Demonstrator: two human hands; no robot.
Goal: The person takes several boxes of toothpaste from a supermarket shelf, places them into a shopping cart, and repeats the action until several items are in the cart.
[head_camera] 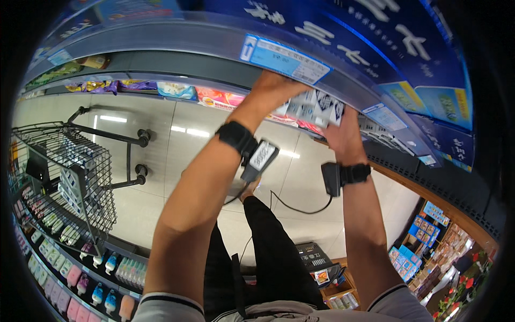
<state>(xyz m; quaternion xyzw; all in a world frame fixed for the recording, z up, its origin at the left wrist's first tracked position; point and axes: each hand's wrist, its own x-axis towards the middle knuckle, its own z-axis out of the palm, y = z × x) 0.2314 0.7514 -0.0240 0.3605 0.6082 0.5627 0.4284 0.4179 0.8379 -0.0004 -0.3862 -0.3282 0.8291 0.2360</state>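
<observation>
Both hands reach in below the front rail of a store shelf (193,36). Between them is a cluster of small grey-and-white packages (316,105), partly hidden by the rail. My left hand (273,90) holds its left side, the fingertips hidden behind the price label (287,58). At its right side, my right hand (342,131) supports it from below, palm inward. More grey-and-white packages (376,129) lie on the shelf to the right of that hand. Each wrist wears a black strap with a small cabled device.
A black wire shopping cart (80,161) holding similar packages stands at the left. Large blue boxes (362,44) fill the upper shelf. Colourful soft packs (219,96) lie on a lower shelf. Bottles line shelves at the lower left; a dark basket (314,255) sits behind the legs.
</observation>
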